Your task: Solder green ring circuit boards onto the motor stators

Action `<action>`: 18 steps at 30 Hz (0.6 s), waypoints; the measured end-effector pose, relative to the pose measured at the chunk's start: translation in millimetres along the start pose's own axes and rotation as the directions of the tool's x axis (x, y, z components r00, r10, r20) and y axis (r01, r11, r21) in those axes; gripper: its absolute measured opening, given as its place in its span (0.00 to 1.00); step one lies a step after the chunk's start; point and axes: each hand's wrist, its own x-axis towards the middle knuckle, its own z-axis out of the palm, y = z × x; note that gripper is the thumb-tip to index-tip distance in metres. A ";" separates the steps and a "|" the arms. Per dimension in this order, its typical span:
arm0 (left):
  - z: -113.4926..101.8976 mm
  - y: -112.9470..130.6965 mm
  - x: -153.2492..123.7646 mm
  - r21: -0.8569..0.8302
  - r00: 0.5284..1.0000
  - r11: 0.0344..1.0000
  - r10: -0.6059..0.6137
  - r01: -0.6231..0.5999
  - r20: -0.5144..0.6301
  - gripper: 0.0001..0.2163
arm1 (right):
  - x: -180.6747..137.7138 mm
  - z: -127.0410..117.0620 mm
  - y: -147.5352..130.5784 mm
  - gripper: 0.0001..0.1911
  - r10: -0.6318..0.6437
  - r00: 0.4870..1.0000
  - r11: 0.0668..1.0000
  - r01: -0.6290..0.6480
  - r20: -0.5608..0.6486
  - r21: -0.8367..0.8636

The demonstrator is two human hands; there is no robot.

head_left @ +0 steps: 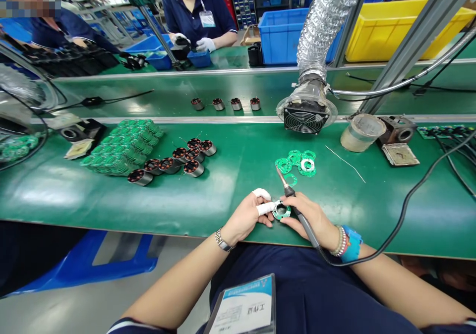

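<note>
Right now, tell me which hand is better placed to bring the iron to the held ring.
Likely the right hand: it holds the iron, while the left hand, without a tool, grips the ring at its left side.

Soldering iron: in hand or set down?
In hand: the soldering iron lies across the right hand, its tip extending beyond the green ring board.

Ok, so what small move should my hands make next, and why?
Perhaps let your left hand steady the ring while your right hand turns the iron toward it: both hands are at the ring, but the iron's tip points away, toward the loose boards.
</note>
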 end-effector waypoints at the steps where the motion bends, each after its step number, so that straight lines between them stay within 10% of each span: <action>1: 0.8 -0.3 -0.5 -0.025 1.000 1.000 0.018 -0.018 -0.011 0.14 | 0.3 0.2 0.1 0.16 -0.003 1.000 1.000 0.003 -0.001 0.000; 8: 5.1 -10.0 -9.8 0.026 0.995 0.996 0.087 -0.086 -0.052 0.11 | 0.2 -10.7 -1.4 0.19 0.079 0.996 0.996 -0.080 0.035 0.044; 18: 1.9 -11.9 -19.1 0.557 0.966 0.808 0.256 -0.193 -0.037 0.09 | -8.0 -3.8 -8.6 0.16 0.049 0.999 0.998 -0.049 0.015 -0.042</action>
